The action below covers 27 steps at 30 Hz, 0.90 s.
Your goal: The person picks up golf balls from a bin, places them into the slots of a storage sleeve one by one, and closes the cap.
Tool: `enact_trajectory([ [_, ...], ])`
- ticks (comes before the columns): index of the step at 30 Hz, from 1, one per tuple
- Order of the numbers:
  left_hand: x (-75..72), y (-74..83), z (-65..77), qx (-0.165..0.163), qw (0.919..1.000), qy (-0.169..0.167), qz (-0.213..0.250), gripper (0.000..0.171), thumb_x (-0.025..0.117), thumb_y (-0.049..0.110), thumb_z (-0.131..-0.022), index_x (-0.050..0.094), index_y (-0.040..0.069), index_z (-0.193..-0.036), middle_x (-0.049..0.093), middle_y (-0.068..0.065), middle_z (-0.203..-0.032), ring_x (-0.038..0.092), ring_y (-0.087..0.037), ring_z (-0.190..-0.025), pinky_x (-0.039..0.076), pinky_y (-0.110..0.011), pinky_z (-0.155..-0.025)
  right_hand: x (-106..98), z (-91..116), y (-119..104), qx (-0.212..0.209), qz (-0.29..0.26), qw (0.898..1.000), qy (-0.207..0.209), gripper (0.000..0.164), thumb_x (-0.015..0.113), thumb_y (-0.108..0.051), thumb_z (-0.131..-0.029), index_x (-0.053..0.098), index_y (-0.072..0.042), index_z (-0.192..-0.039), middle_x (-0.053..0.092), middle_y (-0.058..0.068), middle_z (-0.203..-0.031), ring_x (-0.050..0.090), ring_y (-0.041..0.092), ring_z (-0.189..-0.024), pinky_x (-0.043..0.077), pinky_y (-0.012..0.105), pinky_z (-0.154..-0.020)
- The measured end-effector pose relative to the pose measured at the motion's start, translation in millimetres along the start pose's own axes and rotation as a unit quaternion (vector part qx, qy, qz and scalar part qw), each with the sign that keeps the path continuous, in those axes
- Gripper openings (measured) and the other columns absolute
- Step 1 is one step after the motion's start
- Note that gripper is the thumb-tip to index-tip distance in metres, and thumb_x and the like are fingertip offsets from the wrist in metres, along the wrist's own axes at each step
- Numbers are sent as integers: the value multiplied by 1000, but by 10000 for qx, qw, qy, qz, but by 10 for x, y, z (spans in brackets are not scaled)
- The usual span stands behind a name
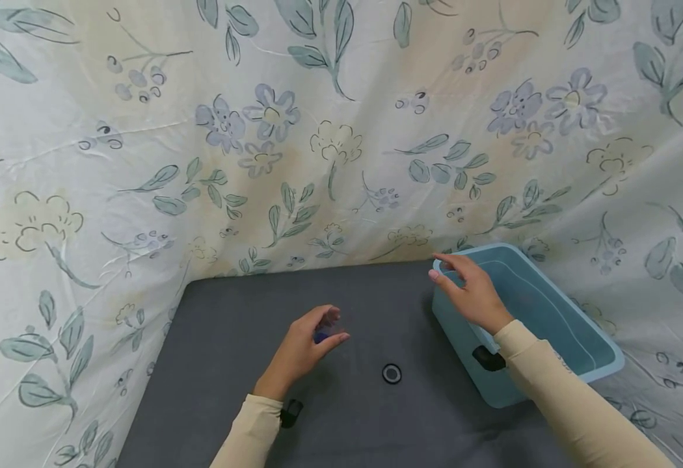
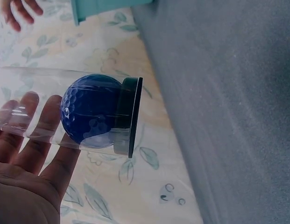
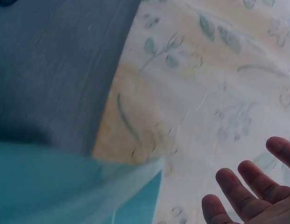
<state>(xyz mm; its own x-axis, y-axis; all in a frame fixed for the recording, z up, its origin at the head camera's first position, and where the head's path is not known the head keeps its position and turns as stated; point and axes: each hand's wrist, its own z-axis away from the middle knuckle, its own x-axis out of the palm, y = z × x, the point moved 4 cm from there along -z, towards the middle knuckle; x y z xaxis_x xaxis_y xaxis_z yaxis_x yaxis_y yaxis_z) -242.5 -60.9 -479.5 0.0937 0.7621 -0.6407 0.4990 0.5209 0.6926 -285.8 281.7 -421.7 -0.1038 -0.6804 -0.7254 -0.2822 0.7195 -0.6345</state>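
Observation:
My left hand grips a clear plastic tube, its fingers behind the tube in the left wrist view. Inside, a dimpled blue ball that looks like a golf ball sits against a black end cap. In the head view most of the tube is hard to make out, and only a bit of blue shows by the palm. My right hand is over the near left side of a light blue plastic bin, fingers spread and holding nothing.
A small round black disc with a grey centre lies on the dark grey table, between my left hand and the bin. Flower-patterned cloth hangs behind the table and along both sides. A black band is on my right wrist.

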Motion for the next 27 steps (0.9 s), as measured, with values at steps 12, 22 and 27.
enact_trajectory([
  [12,-2,-18,10,-64,10000,11,10,42,76,36,-94,63,21,-130,70,4,-123,68,-9,-110,59,-38,-98,-208,-13,564,955,55,9950,-279,72,49,-58,-105,40,-11,-159,43,25,-157,50,47,-136,46,70,-103],
  [22,4,-38,15,-45,9999,33,99,41,77,35,-94,63,19,-130,70,2,-121,69,-12,-110,59,-46,-98,-257,-117,982,1616,326,9831,-795,86,46,-70,-101,34,-10,-161,39,29,-159,44,50,-140,42,72,-108],
  [27,3,-34,23,-106,9999,28,33,42,77,35,-94,63,20,-130,70,3,-121,69,-10,-109,59,-42,-98,-233,-138,1219,1743,635,9781,-948,83,49,-63,-103,36,-2,-158,38,33,-158,46,53,-138,43,70,-108],
])
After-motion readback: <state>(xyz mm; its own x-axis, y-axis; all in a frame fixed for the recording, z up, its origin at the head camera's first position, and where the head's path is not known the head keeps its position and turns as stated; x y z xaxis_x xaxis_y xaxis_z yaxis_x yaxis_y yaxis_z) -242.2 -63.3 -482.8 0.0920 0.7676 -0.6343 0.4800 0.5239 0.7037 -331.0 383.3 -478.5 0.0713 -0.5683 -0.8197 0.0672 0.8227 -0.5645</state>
